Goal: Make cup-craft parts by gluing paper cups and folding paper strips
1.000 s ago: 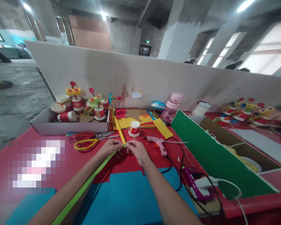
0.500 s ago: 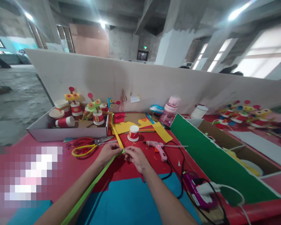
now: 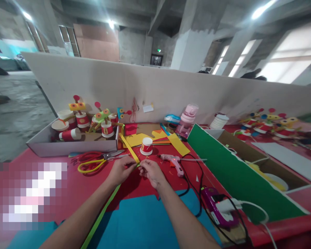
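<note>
My left hand (image 3: 122, 169) pinches a yellow paper strip (image 3: 129, 148) and a green paper strip (image 3: 103, 211) near where they meet. My right hand (image 3: 150, 171) pinches the same joint from the other side, its fingertips close to the left ones. The yellow strip runs away from me toward the cardboard box, while the green one trails under my left hand toward me. Fingers partly hide the crossing. Just beyond the hands, a red and white paper cup (image 3: 146, 146) stands upside down. A pink glue gun (image 3: 174, 164) lies right of my right hand.
Left of the hands lie yellow-handled scissors (image 3: 92, 166) and pliers (image 3: 114, 155). An open box (image 3: 72, 148) holds several cup figures. Blue paper (image 3: 145, 221) lies in front; a green-sided box (image 3: 238, 173) and a purple power strip (image 3: 219, 209) with cables are at right.
The view has shifted slightly. My fingers have turned the strip ends: the yellow strip now lies over the joint, and the green strip there has dropped behind my left hand.
</note>
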`<state>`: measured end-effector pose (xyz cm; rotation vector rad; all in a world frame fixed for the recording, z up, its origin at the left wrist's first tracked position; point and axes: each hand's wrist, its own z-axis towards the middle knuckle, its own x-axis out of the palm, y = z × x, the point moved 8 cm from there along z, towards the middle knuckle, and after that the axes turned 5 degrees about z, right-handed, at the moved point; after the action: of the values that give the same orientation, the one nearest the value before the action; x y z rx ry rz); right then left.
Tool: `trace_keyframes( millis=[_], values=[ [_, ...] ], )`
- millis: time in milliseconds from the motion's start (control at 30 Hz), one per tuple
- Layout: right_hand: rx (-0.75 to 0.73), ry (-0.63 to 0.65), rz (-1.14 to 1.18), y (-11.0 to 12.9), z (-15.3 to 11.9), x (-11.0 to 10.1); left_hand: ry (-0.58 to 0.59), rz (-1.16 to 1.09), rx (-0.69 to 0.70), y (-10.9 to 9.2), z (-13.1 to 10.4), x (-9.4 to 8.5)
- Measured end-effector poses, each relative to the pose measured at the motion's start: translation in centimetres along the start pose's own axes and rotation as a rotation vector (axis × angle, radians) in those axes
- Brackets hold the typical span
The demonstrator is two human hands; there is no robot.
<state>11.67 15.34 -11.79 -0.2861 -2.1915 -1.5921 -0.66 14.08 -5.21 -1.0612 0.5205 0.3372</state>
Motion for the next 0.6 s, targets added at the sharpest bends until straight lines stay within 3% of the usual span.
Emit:
trace_keyframes(
  millis=[167, 467, 600],
  values=[
    [0.061, 0.050, 0.133, 0.0, -0.2, 0.2, 0.085, 0.129, 0.171, -1.5, -0.3, 0.3],
    [0.110, 0.102, 0.210, -0.5, 0.2, 0.0, 0.099, 0.490, 0.337, -2.4, -0.7, 0.6],
    [0.173, 0.117, 0.225, -1.1, 0.3, -0.1, 0.065, 0.410, 0.320, -2.5, -0.7, -0.1]
  ],
)
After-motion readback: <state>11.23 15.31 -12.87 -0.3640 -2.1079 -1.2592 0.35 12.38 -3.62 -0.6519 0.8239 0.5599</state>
